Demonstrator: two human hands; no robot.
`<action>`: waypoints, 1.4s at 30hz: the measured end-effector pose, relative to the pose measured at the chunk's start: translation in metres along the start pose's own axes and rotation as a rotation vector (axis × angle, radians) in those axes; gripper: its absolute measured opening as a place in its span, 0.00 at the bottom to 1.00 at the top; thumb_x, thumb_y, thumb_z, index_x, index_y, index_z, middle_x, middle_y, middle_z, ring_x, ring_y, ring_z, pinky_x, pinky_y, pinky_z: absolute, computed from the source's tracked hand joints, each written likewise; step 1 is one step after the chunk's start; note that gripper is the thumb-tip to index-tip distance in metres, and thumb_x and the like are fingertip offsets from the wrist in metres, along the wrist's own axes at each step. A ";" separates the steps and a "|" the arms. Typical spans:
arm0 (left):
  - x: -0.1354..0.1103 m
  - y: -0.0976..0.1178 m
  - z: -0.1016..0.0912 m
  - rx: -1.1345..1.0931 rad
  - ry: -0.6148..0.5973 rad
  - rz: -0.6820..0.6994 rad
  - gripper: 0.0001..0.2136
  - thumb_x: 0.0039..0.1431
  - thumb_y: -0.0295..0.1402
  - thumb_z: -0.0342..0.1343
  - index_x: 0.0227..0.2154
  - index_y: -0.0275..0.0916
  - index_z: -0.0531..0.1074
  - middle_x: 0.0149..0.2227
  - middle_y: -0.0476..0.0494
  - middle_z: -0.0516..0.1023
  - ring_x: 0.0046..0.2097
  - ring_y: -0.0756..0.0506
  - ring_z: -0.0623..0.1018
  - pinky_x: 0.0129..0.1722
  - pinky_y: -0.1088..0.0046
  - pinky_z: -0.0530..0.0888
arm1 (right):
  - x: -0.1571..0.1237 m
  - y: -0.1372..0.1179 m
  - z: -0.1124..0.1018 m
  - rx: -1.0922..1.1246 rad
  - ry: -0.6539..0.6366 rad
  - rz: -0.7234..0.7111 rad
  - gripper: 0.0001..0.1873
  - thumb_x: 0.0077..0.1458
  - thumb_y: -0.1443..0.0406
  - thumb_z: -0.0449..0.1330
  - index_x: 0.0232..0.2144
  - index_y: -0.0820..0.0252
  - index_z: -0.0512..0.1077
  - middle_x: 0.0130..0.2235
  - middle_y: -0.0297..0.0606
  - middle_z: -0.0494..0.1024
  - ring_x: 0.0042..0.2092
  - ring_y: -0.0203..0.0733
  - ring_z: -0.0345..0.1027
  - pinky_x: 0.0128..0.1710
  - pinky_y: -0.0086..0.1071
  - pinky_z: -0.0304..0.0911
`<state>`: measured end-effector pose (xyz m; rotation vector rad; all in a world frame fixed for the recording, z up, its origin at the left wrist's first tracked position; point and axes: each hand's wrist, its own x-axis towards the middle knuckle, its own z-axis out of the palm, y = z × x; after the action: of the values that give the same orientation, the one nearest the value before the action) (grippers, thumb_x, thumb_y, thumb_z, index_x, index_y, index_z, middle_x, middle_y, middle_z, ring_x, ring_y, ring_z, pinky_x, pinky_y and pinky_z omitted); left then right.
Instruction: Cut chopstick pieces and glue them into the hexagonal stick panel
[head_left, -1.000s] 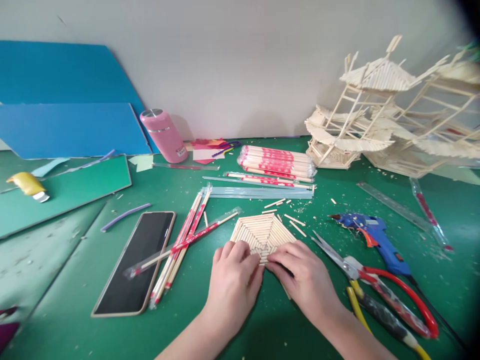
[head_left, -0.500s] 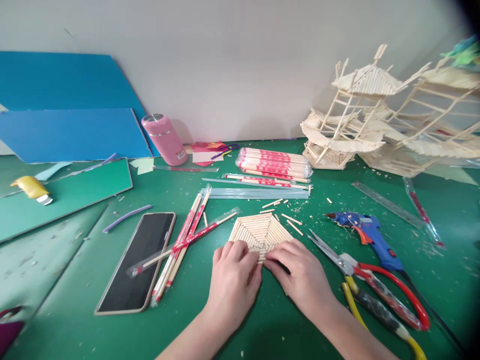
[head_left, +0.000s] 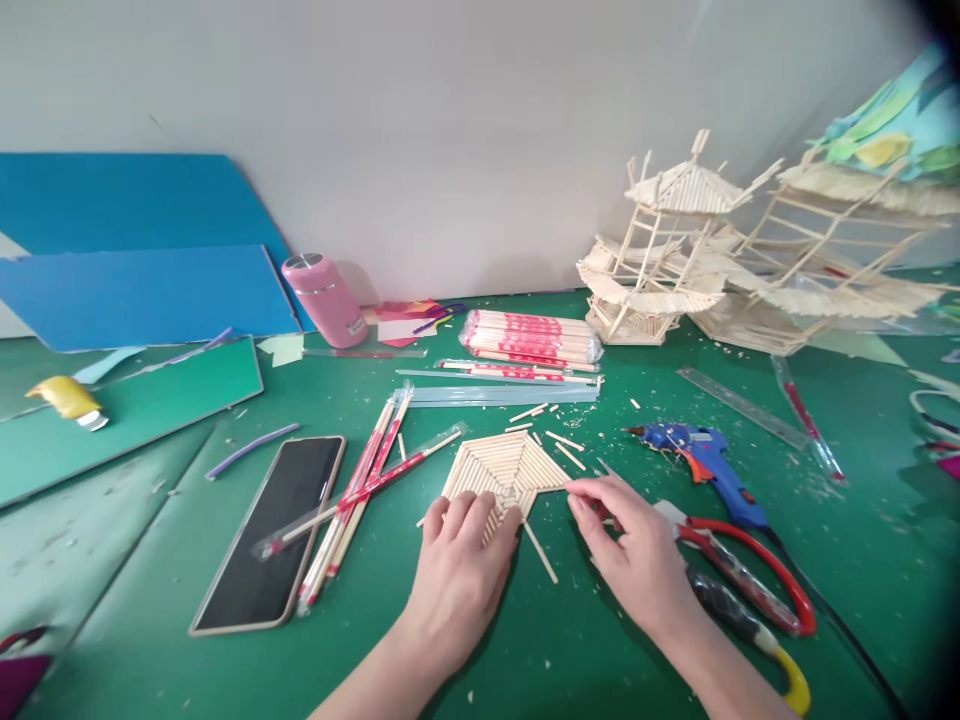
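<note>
A web-like panel of thin wooden sticks (head_left: 510,458) lies flat on the green table, with sticks in rows around a small centre. My left hand (head_left: 461,560) is curled over its near left side, fingers pressing on it. At the panel's right corner, my right hand (head_left: 630,545) pinches the pointed tip between thumb and forefinger. A single stick (head_left: 541,552) sticks out from the near edge toward me; whether it is joined there I cannot tell. Red-handled scissors (head_left: 787,575) lie partly hidden behind my right hand.
A blue glue gun (head_left: 705,460) and a yellow-and-black handled tool (head_left: 739,610) lie to the right. Wrapped chopsticks (head_left: 360,490) overlap a phone (head_left: 277,530) on the left. Behind stand a chopstick pack (head_left: 532,335), a pink flask (head_left: 326,300) and stick-built pavilions (head_left: 660,250).
My right hand has moved right, from the panel's near edge to its right corner. The near edge and a protruding stick now show. My left hand stays on the panel. The view has shifted slightly.
</note>
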<state>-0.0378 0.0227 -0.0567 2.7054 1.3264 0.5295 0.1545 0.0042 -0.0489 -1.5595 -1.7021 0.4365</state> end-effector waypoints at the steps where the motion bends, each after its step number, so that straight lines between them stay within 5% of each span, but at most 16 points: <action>1: 0.000 0.001 0.001 0.013 -0.001 0.016 0.12 0.59 0.27 0.44 0.44 0.42 0.68 0.42 0.40 0.71 0.43 0.39 0.67 0.43 0.56 0.61 | -0.002 0.001 0.001 0.008 -0.005 0.001 0.07 0.57 0.66 0.52 0.35 0.57 0.69 0.33 0.37 0.73 0.34 0.39 0.68 0.33 0.32 0.65; 12: 0.005 0.006 -0.007 -0.099 -0.053 -0.056 0.10 0.58 0.27 0.45 0.40 0.42 0.68 0.38 0.42 0.71 0.41 0.41 0.69 0.43 0.57 0.63 | -0.007 -0.003 -0.004 0.048 -0.002 -0.013 0.07 0.57 0.66 0.51 0.37 0.56 0.68 0.35 0.37 0.73 0.36 0.38 0.68 0.33 0.30 0.65; 21: 0.009 0.007 -0.005 -0.242 0.197 -0.081 0.09 0.58 0.24 0.44 0.34 0.41 0.68 0.32 0.44 0.71 0.36 0.44 0.69 0.39 0.62 0.63 | 0.019 0.005 -0.056 -0.114 0.111 -0.016 0.07 0.56 0.59 0.52 0.30 0.54 0.65 0.25 0.30 0.71 0.25 0.34 0.65 0.25 0.25 0.62; 30: 0.033 0.013 -0.011 -0.219 0.218 -0.065 0.09 0.57 0.26 0.47 0.23 0.39 0.68 0.24 0.47 0.70 0.29 0.47 0.68 0.34 0.67 0.65 | 0.052 0.012 -0.098 -0.226 0.144 0.047 0.14 0.55 0.52 0.50 0.25 0.54 0.64 0.19 0.29 0.71 0.20 0.34 0.66 0.19 0.25 0.59; 39: 0.054 -0.025 -0.021 0.099 0.119 -0.086 0.08 0.59 0.27 0.45 0.31 0.37 0.70 0.29 0.43 0.72 0.33 0.44 0.71 0.33 0.64 0.68 | 0.078 0.023 -0.116 -0.335 0.133 -0.071 0.20 0.58 0.54 0.44 0.19 0.53 0.59 0.17 0.30 0.66 0.18 0.35 0.61 0.18 0.28 0.56; 42: 0.077 -0.045 -0.021 0.194 0.061 -0.065 0.08 0.58 0.25 0.47 0.30 0.36 0.71 0.29 0.42 0.73 0.35 0.42 0.72 0.35 0.60 0.69 | 0.083 0.020 -0.108 -0.277 0.168 -0.038 0.13 0.55 0.53 0.50 0.27 0.53 0.64 0.22 0.31 0.71 0.23 0.36 0.65 0.22 0.28 0.60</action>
<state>-0.0347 0.1092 -0.0265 2.8065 1.5516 0.5053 0.2501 0.0604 0.0318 -1.7026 -1.7117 0.0479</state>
